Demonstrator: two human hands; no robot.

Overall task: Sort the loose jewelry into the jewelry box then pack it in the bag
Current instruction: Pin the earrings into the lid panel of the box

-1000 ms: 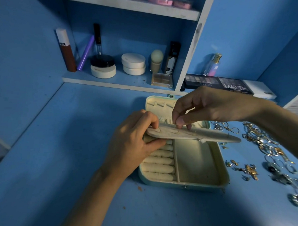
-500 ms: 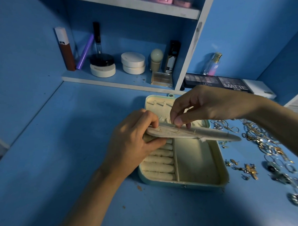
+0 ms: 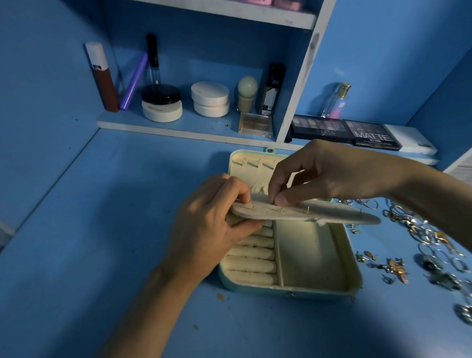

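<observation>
Here the sorting looks only begun. The jewelry box [image 3: 288, 291] lies open on the blue counter [image 3: 124, 238], near the middle, and both hands work above it. The left hand [image 3: 210, 228] holds the left end of a flat pad [image 3: 339, 219], with the grip curled round its edge. The grip of the right hand [image 3: 329, 174] is pressed together, thumb and forefinger pinching at the far edge of the pad. Whether a small earring sits between them I cannot tell. A few thin pins stand up from the pad, so I judge that some earrings are already fixed there. The ring rolls [image 3: 252, 259] at the left of the box and the open compartment [image 3: 308, 257] at the right show nothing in them. Most of the loose jewelry [image 3: 421, 238] lies in a heap on the counter to the right of the box. The box must later be closed and packed, and no bag is in view. As for writing, a dark palette [image 3: 372, 137] at the far right reads "MATTE". The perfume bottle [image 3: 335, 101] behind it has letters too small to read.
</observation>
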